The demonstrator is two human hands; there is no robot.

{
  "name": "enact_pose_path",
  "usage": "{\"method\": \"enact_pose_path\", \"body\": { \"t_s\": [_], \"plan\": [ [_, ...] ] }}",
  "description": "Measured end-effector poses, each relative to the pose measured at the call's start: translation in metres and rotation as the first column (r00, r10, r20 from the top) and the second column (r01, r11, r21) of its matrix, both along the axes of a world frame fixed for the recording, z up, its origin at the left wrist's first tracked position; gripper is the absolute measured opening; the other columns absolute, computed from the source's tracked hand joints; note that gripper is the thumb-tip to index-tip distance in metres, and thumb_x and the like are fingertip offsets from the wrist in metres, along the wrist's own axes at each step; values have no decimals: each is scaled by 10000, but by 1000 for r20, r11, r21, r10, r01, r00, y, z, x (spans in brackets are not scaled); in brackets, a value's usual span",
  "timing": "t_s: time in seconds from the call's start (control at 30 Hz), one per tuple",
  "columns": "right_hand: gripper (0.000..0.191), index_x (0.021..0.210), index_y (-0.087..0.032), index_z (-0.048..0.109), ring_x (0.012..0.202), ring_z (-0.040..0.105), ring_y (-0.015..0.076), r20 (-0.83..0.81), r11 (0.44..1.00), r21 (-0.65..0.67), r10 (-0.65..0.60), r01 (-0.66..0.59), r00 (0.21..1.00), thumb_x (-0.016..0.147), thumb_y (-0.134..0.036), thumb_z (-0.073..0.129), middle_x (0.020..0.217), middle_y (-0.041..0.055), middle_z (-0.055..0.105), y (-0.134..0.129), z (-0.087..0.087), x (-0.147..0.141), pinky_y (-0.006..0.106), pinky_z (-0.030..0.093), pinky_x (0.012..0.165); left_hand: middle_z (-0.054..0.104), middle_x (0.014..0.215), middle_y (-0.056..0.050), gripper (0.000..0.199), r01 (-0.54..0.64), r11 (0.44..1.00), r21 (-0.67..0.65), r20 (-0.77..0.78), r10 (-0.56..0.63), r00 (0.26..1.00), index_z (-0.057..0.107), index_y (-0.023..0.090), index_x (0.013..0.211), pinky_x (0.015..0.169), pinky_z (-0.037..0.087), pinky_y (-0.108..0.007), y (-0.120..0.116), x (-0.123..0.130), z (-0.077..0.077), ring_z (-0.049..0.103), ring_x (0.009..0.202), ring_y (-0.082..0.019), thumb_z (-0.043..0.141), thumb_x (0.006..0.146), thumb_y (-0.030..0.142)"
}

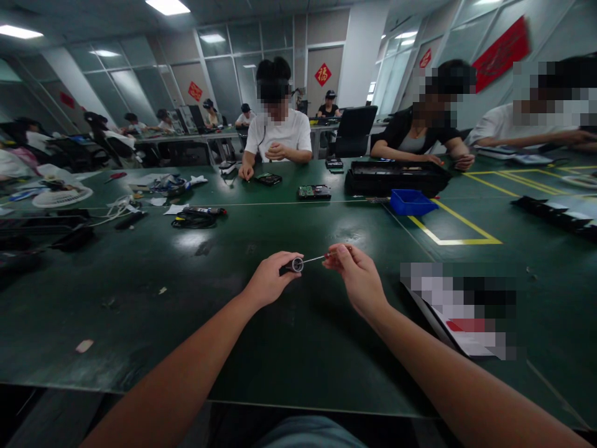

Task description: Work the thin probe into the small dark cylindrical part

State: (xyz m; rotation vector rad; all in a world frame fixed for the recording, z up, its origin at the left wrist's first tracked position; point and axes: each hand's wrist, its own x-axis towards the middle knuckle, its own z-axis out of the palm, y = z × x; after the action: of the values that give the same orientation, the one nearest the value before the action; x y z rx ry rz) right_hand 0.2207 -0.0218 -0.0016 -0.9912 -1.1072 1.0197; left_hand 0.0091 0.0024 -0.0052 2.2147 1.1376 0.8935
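My left hand (270, 277) is closed around a small dark cylinder (296, 265), whose round, silver-rimmed end faces me. A thin, straight metal-shafted tool (313, 259), much like a screwdriver, is pinched between the fingers of my right hand (354, 274). Its tip meets the cylinder's open end; whether it goes inside is too small to tell. The tool's handle is mostly hidden by my right fingers. Both hands are held above the green table (289, 348).
Across the table a person in white (280, 134) handles a dark device. Ahead lie a circuit-board device (314, 191), a blue bin (412, 202), a long black casing (396, 177) and a coiled black cable (198, 217). Papers (466, 311) lie beside my right forearm.
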Motion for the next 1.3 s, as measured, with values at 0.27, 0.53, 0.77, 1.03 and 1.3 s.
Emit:
{"method": "enact_pose_path", "body": {
  "t_s": [0.27, 0.53, 0.77, 1.03, 1.3],
  "plan": [
    [286, 794, -211, 637, 636, 583, 151, -189, 986, -166, -41, 9, 981, 843, -491, 661, 699, -4, 606, 7, -2, 5, 328, 557, 676, 673, 1235, -44, 375, 37, 998, 44, -124, -31, 992, 656, 258, 1238, 1058, 420, -447, 3, -2, 3, 589, 1168, -229, 681, 877, 159],
    [298, 946, -216, 630, 759, 638, 181, 144, 996, 18, -93, 91, 985, 937, -502, 548, 836, 26, 665, 2, -2, 4, 363, 529, 753, 679, 1204, -46, 388, 12, 1000, 22, -104, -9, 995, 651, 247, 1247, 1031, 441, -415, 0, 0, 3, 603, 1129, -228, 710, 866, 208],
    [281, 963, -206, 617, 783, 652, 192, 289, 994, 83, -95, 74, 953, 964, -466, 511, 848, 38, 671, -5, 7, 1, 373, 528, 769, 672, 1204, -51, 387, -16, 1000, 9, -103, 17, 995, 642, 252, 1261, 1019, 445, -413, 0, 0, 3, 600, 1126, -235, 689, 878, 220],
    [281, 966, -210, 619, 796, 660, 198, 252, 996, 78, -68, 50, 965, 949, -476, 530, 860, 43, 683, -5, 7, 2, 383, 535, 787, 680, 1199, -45, 386, -42, 999, -23, -88, 40, 995, 630, 263, 1279, 1021, 445, -421, -1, -2, 5, 611, 1111, -241, 663, 895, 244],
    [284, 963, -203, 608, 767, 651, 193, 184, 995, 31, -101, 97, 978, 928, -477, 542, 844, 43, 674, 0, 3, 2, 380, 536, 756, 684, 1173, -36, 390, -24, 1000, -15, -94, 22, 995, 630, 260, 1277, 1018, 436, -401, 0, -1, 4, 610, 1092, -228, 673, 890, 236]
  ]
}}
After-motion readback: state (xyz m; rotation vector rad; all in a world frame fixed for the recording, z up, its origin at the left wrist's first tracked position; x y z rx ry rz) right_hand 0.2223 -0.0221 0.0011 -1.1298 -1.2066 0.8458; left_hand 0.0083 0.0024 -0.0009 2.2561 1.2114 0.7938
